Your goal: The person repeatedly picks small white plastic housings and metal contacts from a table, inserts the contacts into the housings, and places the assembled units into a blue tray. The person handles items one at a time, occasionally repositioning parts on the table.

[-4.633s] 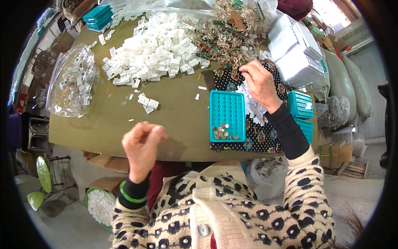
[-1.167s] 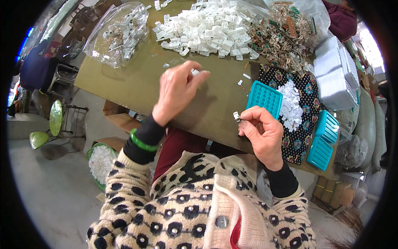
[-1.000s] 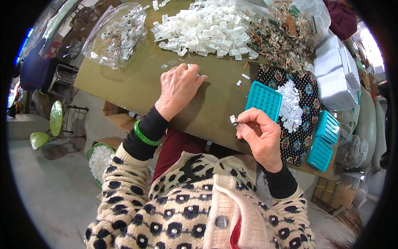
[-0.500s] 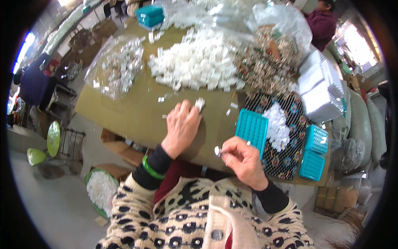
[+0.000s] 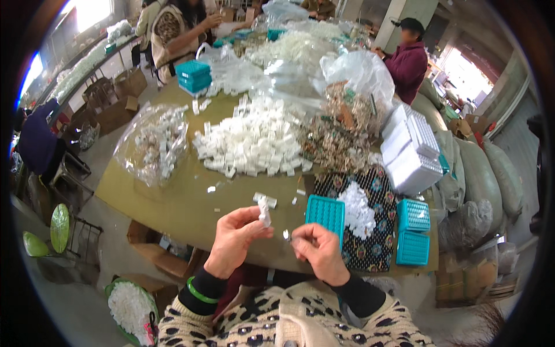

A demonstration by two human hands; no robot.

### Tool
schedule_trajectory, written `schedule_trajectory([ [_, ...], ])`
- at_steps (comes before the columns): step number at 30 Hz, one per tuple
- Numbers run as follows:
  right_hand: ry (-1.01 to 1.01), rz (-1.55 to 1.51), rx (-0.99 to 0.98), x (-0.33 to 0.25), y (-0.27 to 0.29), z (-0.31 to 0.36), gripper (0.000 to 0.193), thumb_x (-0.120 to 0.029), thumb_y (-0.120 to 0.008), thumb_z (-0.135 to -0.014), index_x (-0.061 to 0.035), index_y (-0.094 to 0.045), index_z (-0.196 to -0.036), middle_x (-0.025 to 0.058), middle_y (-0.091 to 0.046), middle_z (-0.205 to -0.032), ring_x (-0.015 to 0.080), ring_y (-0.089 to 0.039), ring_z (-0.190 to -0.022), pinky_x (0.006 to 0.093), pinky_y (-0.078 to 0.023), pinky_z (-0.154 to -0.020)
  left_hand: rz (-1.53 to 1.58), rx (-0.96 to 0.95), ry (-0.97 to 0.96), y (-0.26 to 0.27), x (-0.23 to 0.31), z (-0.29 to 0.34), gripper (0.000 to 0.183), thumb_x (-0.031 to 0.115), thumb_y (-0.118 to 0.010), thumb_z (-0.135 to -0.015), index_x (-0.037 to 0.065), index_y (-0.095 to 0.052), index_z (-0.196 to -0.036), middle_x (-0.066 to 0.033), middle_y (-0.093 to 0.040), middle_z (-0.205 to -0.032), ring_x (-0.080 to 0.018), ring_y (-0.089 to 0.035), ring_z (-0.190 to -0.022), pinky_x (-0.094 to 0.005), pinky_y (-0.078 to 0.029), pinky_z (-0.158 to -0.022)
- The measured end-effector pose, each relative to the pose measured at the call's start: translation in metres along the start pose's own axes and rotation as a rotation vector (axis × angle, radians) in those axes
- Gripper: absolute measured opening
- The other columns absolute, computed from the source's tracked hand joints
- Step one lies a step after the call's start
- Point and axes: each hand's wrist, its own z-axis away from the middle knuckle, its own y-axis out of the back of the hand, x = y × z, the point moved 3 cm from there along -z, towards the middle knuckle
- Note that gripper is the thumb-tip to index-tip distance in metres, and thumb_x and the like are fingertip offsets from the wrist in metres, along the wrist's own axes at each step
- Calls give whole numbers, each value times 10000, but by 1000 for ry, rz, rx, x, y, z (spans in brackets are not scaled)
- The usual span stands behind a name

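Observation:
Pinched between the thumb and fingers of my left hand (image 5: pixel 238 238) is a small crumpled-looking white piece (image 5: pixel 264 211), held upright over the near part of the table. My right hand (image 5: pixel 319 250) is closed too, with a small shiny silver piece (image 5: pixel 286 235) at its fingertips. The two hands are a short way apart, facing each other. A teal ridged tray (image 5: pixel 324 215) lies just beyond my right hand. Right of the tray, a heap of small white flakes (image 5: pixel 358 209) rests on a dark patterned cloth (image 5: pixel 370 254). A few flat pale pieces lie near my left fingertips.
Farther in are a large pile of white rectangular pieces (image 5: pixel 254 139), a heap of brownish glittery bits (image 5: pixel 341 133) and a clear bag of pieces (image 5: pixel 155 141). White stacked trays (image 5: pixel 407 150) and teal boxes (image 5: pixel 413 248) stand at right. Other people work around the table.
My left hand has lifted off the tabletop and turned, now raising the white piece toward my right hand. My right hand keeps its pinch on the shiny piece. The view has tilted upward.

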Motion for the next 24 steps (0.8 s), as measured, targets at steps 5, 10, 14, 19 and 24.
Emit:
schedule_trajectory([
  [5, 19, -49, 75, -6, -1, -3, 78, -69, -638, -914, -2, -613, -945, -1, -612, -788, 47, -545, -637, 202, -439, -575, 130, -102, 68, -17, -11, 11, 342, 30, -667, -863, -30, -603, -1193, -116, -691, -1027, -193, -690, -872, -339, -581, -780],
  [10, 111, -147, 94, -5, -3, -5, 62, 13, -632, -890, 17, -606, -946, 29, -637, -855, 48, -553, -641, 193, -451, -571, 217, -122, 60, -15, -20, 13, 338, 16, -695, -849, -22, -619, -1177, -132, -694, -1005, -217, -699, -839, -352, -590, -763],
  [14, 125, -144, 90, -8, -5, -6, 53, 19, -632, -877, 17, -599, -919, 37, -634, -867, 41, -543, -633, 188, -442, -564, 226, -131, -2, -15, -24, 14, 309, -27, -703, -826, -3, -643, -1129, -139, -693, -984, -226, -689, -817, -372, -586, -757],
  [19, 40, -77, 42, -15, -4, -6, 43, 9, -637, -880, 11, -604, -906, 30, -647, -836, 34, -551, -651, 188, -444, -574, 206, -158, -68, -15, -26, 15, 294, -68, -715, -811, -33, -650, -1095, -137, -687, -1000, -214, -683, -840, -354, -593, -759],
  [24, -14, 34, 10, -18, -7, -4, 39, -8, -643, -890, 5, -616, -915, 28, -676, -807, 39, -584, -689, 187, -451, -600, 166, -137, -134, -18, -30, 15, 280, -88, -724, -795, -11, -663, -1057, -98, -674, -936, -204, -679, -806, -339, -585, -747],
])
